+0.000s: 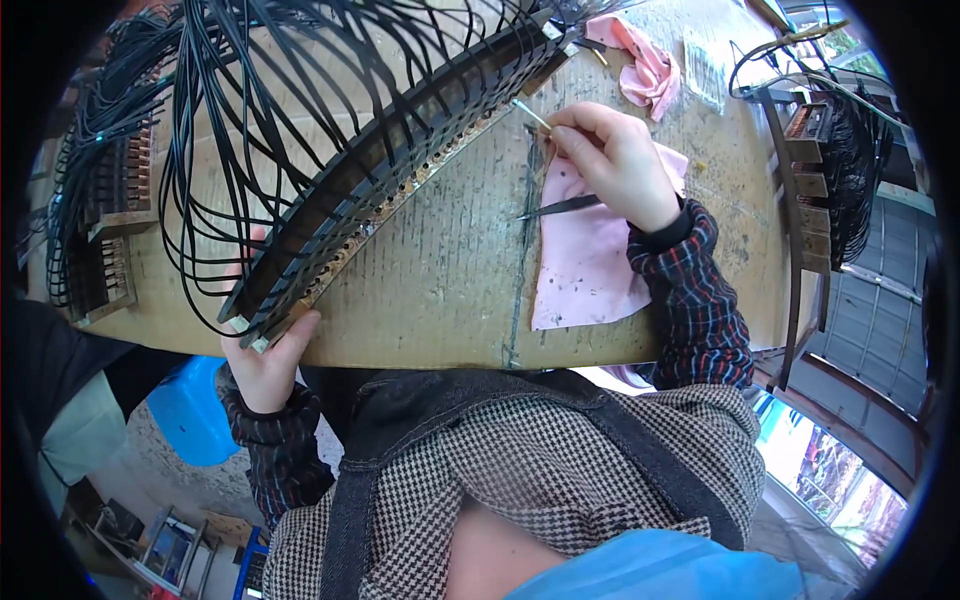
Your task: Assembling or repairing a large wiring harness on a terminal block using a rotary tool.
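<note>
A long rack [345, 180] with black cables threaded through it lies slantwise across the table. Small metallic and orange ends line its near edge. My left hand [268, 365] grips the rack's lower left end, thumb in front and the other fingers partly behind it. In my right hand [622, 160] a thin cotton swab [531, 114] is pinched between thumb and fingers, its white tip close to the rack's upper right part. Below that hand a pink cloth [590, 275] with dark specks is spread out. Dark pointed tweezers [562, 207] lie on the cloth, partly covered by my hand.
A crumpled pink cloth [650, 75] and a clear plastic packet [704, 68] lie at the far right of the table. More cable racks stand at the left [125, 190] and right [812, 170]. A blue stool [190, 412] is below the table's left edge, near another person's sleeve [85, 425].
</note>
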Demonstrator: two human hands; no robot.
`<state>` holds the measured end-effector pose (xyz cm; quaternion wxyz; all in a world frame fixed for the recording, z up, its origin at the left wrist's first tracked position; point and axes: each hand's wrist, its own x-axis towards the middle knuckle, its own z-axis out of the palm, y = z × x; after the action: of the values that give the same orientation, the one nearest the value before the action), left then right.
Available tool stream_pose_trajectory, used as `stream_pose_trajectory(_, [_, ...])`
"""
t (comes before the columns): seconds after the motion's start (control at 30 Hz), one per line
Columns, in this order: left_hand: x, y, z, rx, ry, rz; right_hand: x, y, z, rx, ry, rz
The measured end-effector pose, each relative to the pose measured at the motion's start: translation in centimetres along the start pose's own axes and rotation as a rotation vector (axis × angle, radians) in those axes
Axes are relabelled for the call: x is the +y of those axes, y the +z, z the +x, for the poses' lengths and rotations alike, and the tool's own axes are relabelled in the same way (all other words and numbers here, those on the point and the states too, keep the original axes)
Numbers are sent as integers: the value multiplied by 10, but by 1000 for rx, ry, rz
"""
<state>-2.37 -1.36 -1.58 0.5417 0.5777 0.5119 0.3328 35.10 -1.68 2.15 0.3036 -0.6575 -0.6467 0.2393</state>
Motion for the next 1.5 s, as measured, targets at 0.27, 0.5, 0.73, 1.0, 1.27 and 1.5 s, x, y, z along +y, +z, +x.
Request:
stream_pose_trajectory(0.27, [10,-3,18,-164,30,106,9,-11,-9,70,-111,-172])
stream_pose_trajectory(0.5, [70,26,-16,-113,13,-8,26,-58,-58,250,29,-425])
stream_pose_trajectory(0.73, [87,-34,-45,-109,-350,329,-27,-55,-146,334,-44,154])
stream_pose_trajectory(1.0, [193,193,-111,-494,430,-352,-101,-49,-178,494,-212,1623])
stream_pose_trajectory(1.27, [219,358,-99,-906,864,-207,-4,-193,-223,1166,-196,885])
stream_pose_trajectory(1.5, [118,399,-62,-926,1210,554,153,-334,-285,1231,32,1022])
